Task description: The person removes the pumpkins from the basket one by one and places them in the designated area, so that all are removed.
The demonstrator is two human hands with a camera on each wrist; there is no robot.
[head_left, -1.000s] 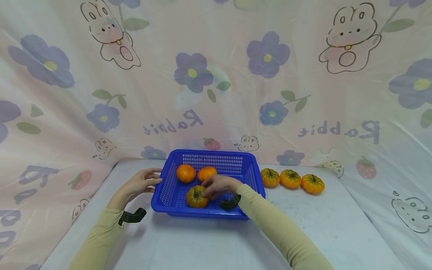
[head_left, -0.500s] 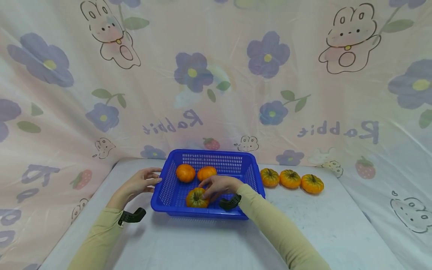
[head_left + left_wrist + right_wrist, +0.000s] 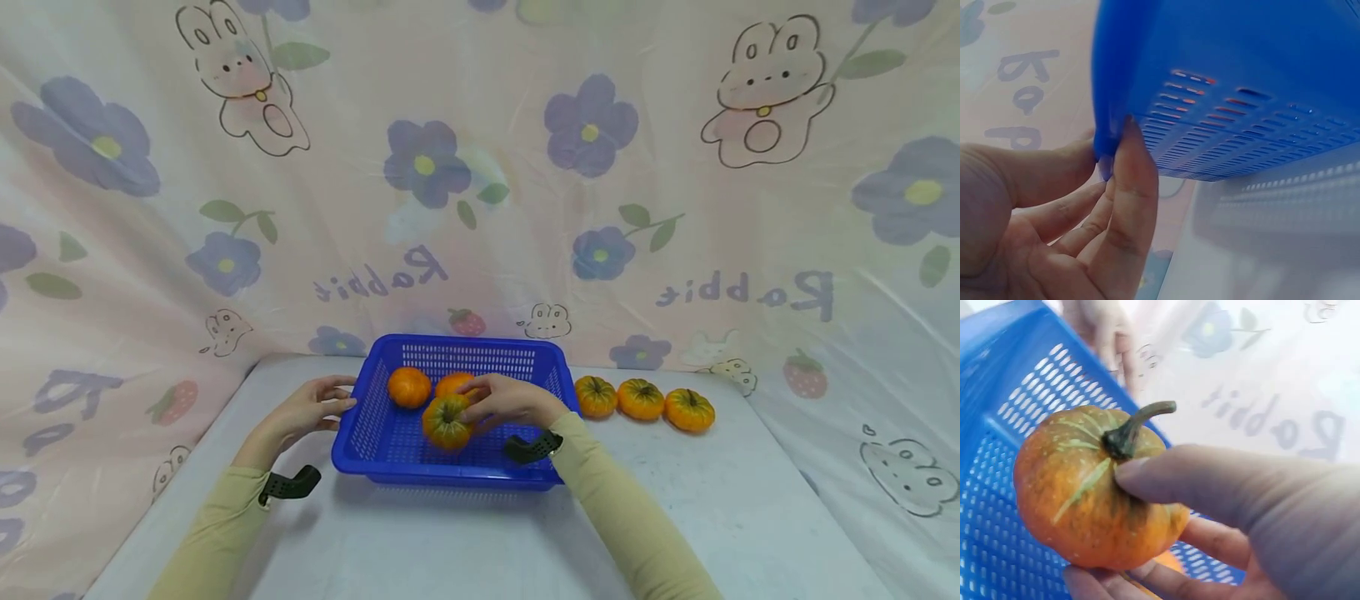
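Note:
A small orange pumpkin [image 3: 447,422] with green streaks and a dark stem is held in my right hand [image 3: 510,400]. In the right wrist view the thumb lies on top of this pumpkin [image 3: 1100,494] by the stem, and the fingers curl beneath. It is above the floor of a blue plastic basket [image 3: 465,477]. My left hand [image 3: 306,410] pinches the basket's left rim between thumb and fingers, as the left wrist view shows. Inside the basket lie two more orange pumpkins: one at the back left [image 3: 408,387], the other [image 3: 454,383] partly hidden behind the held pumpkin and hand.
On the white table [image 3: 450,550], a row of three pumpkins [image 3: 641,399] stands just right of the basket. A printed curtain [image 3: 487,208] hangs behind the table and along its sides.
My right hand has lifted the streaked pumpkin from the basket floor and shifted it slightly right and back. My left hand has stayed on the rim.

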